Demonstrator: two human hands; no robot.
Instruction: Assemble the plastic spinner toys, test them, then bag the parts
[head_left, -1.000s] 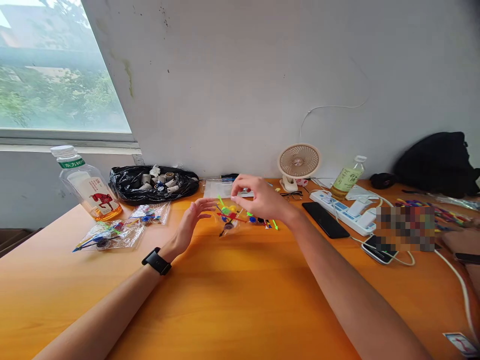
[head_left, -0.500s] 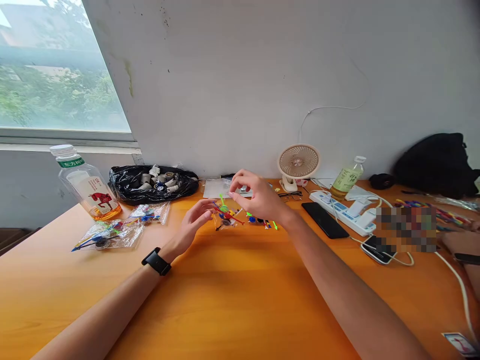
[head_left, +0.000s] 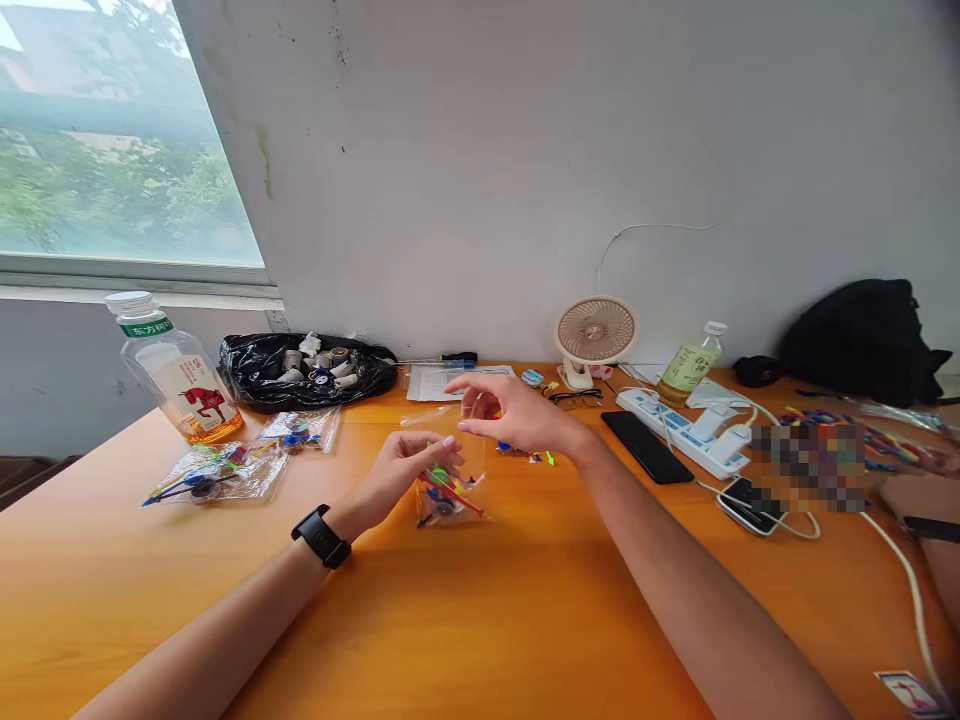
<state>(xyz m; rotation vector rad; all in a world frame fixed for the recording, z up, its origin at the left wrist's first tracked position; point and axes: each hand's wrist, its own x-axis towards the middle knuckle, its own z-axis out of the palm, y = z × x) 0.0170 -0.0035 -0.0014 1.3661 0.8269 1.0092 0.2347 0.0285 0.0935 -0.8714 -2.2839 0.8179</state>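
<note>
Pinching the film of a clear bag [head_left: 459, 508], the left hand [head_left: 396, 472] has its thumb laid over the near side and its fingers partly hidden behind. The bag, with coloured plastic parts [head_left: 448, 483] inside, sits low in front of the person, near the middle of the tabletop [head_left: 450, 630]; whether its bottom edge touches the wood cannot be told. The right hand [head_left: 516, 412] is poised above it with fingers bent and thumb apart from the forefinger; whether a fingertip has hold of the upper film I cannot tell

Judging by the two hands, the step in hand is handling the bag near its top, with the left steadying it. The next move seems to call for a sure grip on the slippery upper edge, so that the parts stay inside

Beyond the right hand lie small loose pieces [head_left: 534, 458]. Two more clear bags lie to the left, a near one [head_left: 217, 472] and a far one [head_left: 301, 432]

As for writing, the large bottle [head_left: 176, 380] has a green neck band reading 东方树, the rest turned away, and a label with a red horse-like figure. The green label on the smaller bottle [head_left: 690, 368] and the print on the paper sheet [head_left: 427, 384] are too small to read
</note>
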